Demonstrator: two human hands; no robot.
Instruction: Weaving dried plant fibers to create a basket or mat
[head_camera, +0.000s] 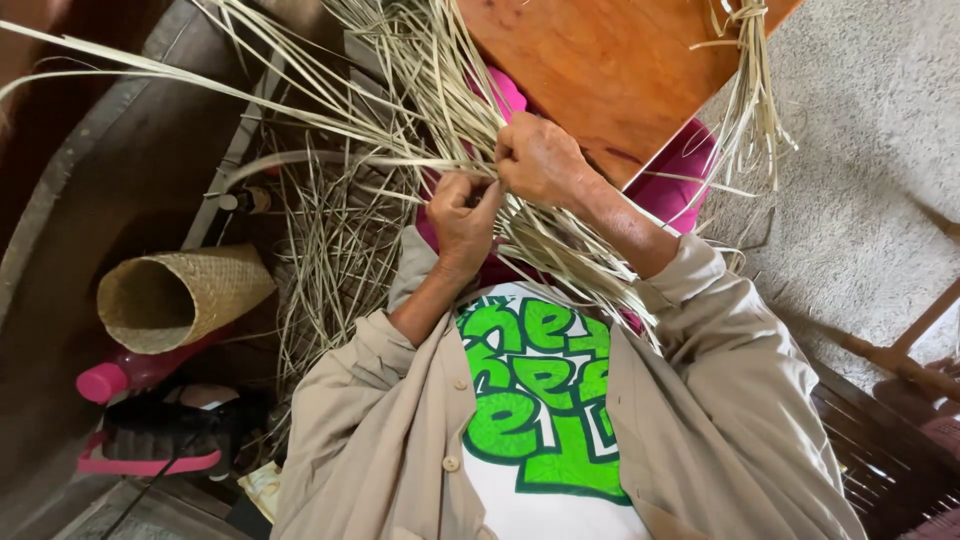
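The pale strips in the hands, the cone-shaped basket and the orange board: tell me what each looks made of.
Pale strips: dried plant fibre, probably palm or reed; flat, matte, straw-coloured, splaying loosely. Cone-shaped basket: apparently the same fibre, tightly woven; a fine plaited pattern shows. Orange board: likely wood, smooth with a slight sheen; faint grain and dark marks show.

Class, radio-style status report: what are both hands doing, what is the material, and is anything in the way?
Left hand and right hand both pinching pale straw strips. Strips fan out over the orange board. Woven cone basket lies apart. Nothing blocking the hands.
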